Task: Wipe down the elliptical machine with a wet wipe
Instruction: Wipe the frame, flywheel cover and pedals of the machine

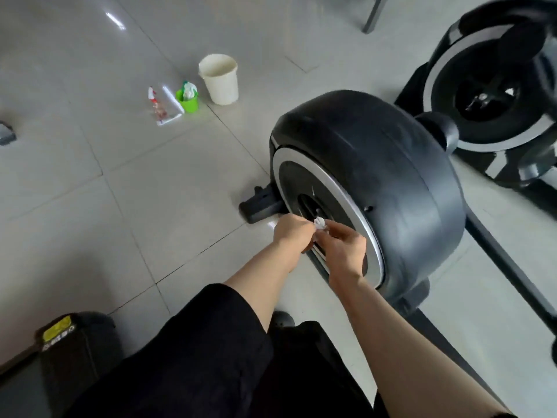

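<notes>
Both hands meet in front of the elliptical machine's flywheel housing (pixel 376 176), beside its silver ring and dark hub. The left hand (pixel 294 232) and the right hand (pixel 343 247) each pinch a small bunched white wet wipe (pixel 319 222) between curled fingers, so it hangs between them just off the hub. Judging by this, the step is readying the wipe; it would go better opened out flat over the fingers, so more damp surface meets the disc, then swept round the ring in overlapping arcs. On the floor well apart stand a white bucket (pixel 220 79), a green cup (pixel 187 101) and a wipe packet (pixel 164 107), its print too blurred to read. A yellow label (pixel 57 328) at lower left is likewise illegible.
</notes>
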